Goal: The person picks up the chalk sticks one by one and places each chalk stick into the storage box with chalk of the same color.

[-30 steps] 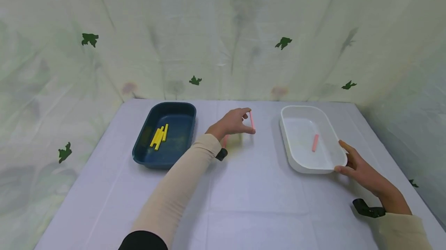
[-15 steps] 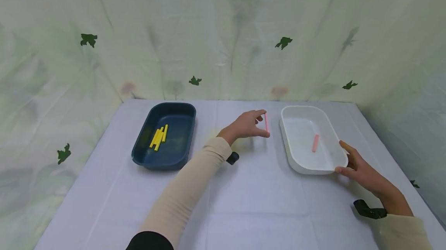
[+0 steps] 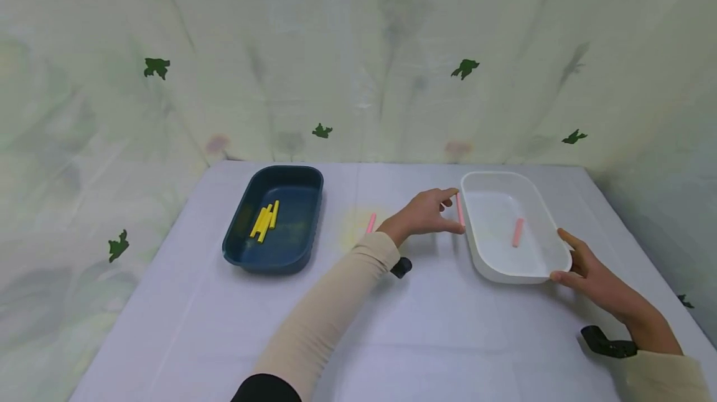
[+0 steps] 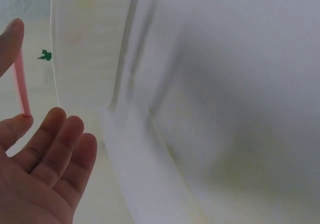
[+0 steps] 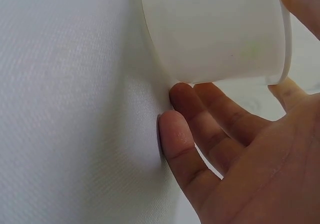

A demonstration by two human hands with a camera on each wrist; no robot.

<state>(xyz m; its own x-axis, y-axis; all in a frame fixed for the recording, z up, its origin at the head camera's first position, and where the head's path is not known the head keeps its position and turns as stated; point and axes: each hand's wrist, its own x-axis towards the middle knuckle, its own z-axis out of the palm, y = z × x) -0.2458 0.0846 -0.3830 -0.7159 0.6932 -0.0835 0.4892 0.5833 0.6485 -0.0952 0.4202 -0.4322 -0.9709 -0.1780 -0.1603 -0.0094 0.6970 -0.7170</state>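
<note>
My left hand pinches a pink chalk stick by its two ends between thumb and index finger, at the left rim of the white tray. The left wrist view shows the same chalk spanning thumb and fingertip, the other fingers loosely bent. Inside the tray lies another pink chalk stick. My right hand grips the tray's near right corner, thumb on the near side and index finger on the right rim. In the right wrist view the remaining fingers are low beside the tray wall.
A dark blue tray with several yellow chalk sticks stands on the left of the white-covered table. One more pink chalk stick lies mid-table behind the left wrist. A leaf-patterned curtain hangs behind.
My left hand has carried the pink chalk stick rightward from mid-table to the white tray's left rim. The right hand keeps its grip on the tray; the view has shifted slightly.
</note>
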